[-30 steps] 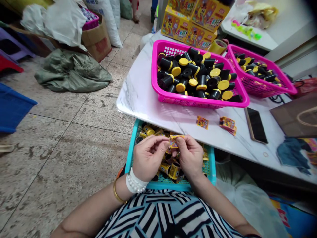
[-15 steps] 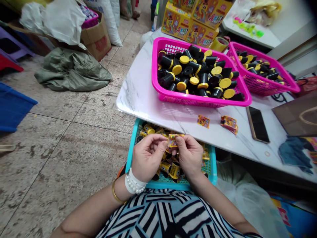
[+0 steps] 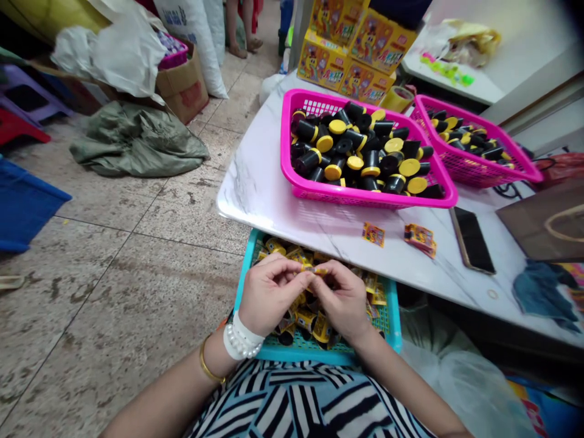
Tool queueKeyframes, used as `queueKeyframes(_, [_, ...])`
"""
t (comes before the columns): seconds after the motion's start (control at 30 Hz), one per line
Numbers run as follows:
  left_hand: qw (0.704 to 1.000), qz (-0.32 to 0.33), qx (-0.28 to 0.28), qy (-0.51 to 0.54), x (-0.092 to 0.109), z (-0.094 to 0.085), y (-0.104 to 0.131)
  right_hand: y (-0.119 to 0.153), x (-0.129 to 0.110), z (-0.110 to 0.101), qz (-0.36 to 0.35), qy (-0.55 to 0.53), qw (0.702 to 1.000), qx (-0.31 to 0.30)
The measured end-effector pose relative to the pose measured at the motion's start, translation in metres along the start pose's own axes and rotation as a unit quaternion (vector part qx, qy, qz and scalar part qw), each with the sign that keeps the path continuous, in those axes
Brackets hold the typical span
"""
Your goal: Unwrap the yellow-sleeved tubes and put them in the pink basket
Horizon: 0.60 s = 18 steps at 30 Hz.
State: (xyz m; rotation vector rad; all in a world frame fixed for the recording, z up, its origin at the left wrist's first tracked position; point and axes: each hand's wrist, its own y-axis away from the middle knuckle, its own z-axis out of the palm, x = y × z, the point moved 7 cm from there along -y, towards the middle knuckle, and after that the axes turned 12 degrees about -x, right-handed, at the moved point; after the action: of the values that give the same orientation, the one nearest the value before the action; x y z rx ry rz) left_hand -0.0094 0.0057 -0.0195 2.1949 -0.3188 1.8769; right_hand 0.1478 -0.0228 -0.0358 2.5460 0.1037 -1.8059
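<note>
Both my hands meet over a turquoise basket on my lap. Between the fingertips they pinch a small yellow printed label, mostly covered by the fingers. My left hand has thumb and forefinger closed on its left end. My right hand grips the right end the same way, the two thumbs nearly touching. Below them in the basket lie several small black cups wrapped in yellow printed labels. A single flat label and a small stack of labels rest on the marble-patterned table.
On the table stand a pink basket of black cups with yellow lids, a second pink basket, yellow printed boxes and a phone. A blue bin and a grey-green sack are on the floor at left.
The label was held up with its printed face showing; now it is tilted nearly edge-on between closer fingertips. The view has shifted slightly, so the table and baskets appear lower.
</note>
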Motion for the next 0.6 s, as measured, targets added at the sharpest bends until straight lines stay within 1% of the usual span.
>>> queueKeyframes(0.1, [1.000, 0.021, 0.004, -0.024, 0.003, -0.005, -0.001, -0.004, -0.005, 0.000, 0.006, -0.029, 0.999, -0.028])
queueKeyframes(0.17, [0.999, 0.029, 0.014, -0.019, 0.001, -0.007, -0.001, -0.009, -0.009, -0.002, 0.001, -0.034, 0.999, -0.029])
queueKeyframes(0.23, [0.999, 0.035, 0.017, -0.006, -0.002, -0.007, -0.004, -0.015, -0.014, -0.004, -0.015, 0.006, 1.000, -0.022])
queueKeyframes(0.3, [0.999, 0.028, 0.024, 0.013, -0.007, -0.009, -0.008, -0.021, -0.018, -0.005, -0.029, 0.041, 0.999, -0.016])
queueKeyframes(0.4, [0.998, -0.022, 0.009, 0.062, -0.015, -0.009, -0.013, -0.028, -0.027, -0.003, -0.049, 0.057, 0.996, -0.037])
queueKeyframes(0.5, [0.986, -0.086, -0.026, 0.139, -0.025, -0.006, -0.013, -0.035, -0.042, -0.003, -0.074, 0.073, 0.990, -0.091])
queueKeyframes(0.57, [0.974, -0.120, -0.040, 0.186, -0.033, -0.004, -0.010, -0.043, -0.057, -0.010, -0.106, 0.098, 0.980, -0.138])
queueKeyframes(0.6, [0.969, -0.133, -0.042, 0.204, -0.037, -0.003, -0.008, -0.049, -0.066, -0.020, -0.127, 0.120, 0.974, -0.143])
